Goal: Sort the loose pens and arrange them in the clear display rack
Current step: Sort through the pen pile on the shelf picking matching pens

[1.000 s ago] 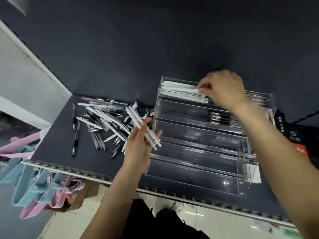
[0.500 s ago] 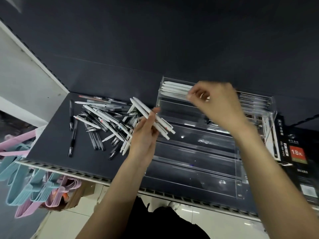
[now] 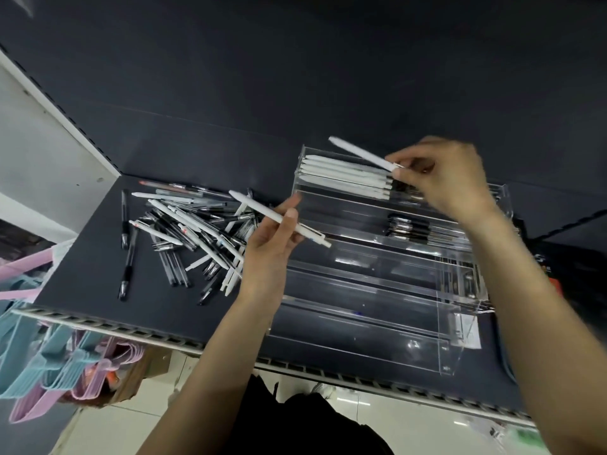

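A clear tiered display rack (image 3: 361, 290) stands on the dark shelf. Its top tier holds several white pens (image 3: 345, 175) lying side by side; the second tier holds dark pens (image 3: 407, 226). My right hand (image 3: 443, 178) pinches one white pen (image 3: 359, 152) by its end, tilted above the top tier. My left hand (image 3: 272, 241) grips another white pen (image 3: 279, 218) in front of the rack's left side. A loose pile of white, black and clear pens (image 3: 184, 231) lies left of the rack.
The dark shelf (image 3: 82, 257) has a slotted front edge. Pink and blue hangers (image 3: 39, 349) hang below at left. A white upright panel (image 3: 39, 142) bounds the shelf's left side. Dark boxes stand right of the rack.
My right hand left the top tier, took a white pen from my left hand's bunch and carried it back above the top tier. My left hand now holds a single pen.
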